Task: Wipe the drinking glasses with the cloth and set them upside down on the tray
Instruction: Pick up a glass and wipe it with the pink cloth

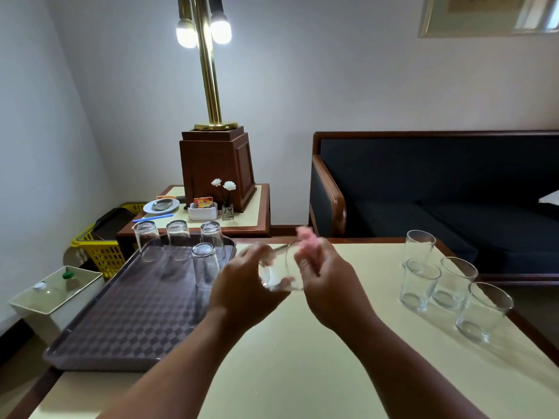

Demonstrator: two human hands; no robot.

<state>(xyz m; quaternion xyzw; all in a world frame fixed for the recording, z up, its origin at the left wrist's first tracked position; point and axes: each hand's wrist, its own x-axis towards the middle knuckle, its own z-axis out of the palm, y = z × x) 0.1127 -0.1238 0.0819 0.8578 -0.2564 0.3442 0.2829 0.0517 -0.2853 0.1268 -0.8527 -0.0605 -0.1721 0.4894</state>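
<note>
Held glass point(276, 275): tipped on its side between both hands, above the bench point(302, 358), just right of the tray point(136, 313).
Left grip point(239, 285): curled round the glass at what looks like its base end, fingers wrapped on the wall.
Right grip point(329, 282): pinching the pink cloth point(307, 241) at the mouth end; too blurred to tell how far the cloth reaches inside.
Upturned glasses point(205, 267): four, mouths down at the tray's far end, three in a row and one nearer.
Upright glasses point(453, 279): four, clustered at the bench's right side, well apart from the tray.
Stage: judged about halfway, with the fifth glass under the cloth.
Handling: probably light, stiff and brittle, and slick once polished. Best taken round the lower wall, not by the thin rim. Cloth soft enough to bunch into the mouth — little pressure needed.
</note>
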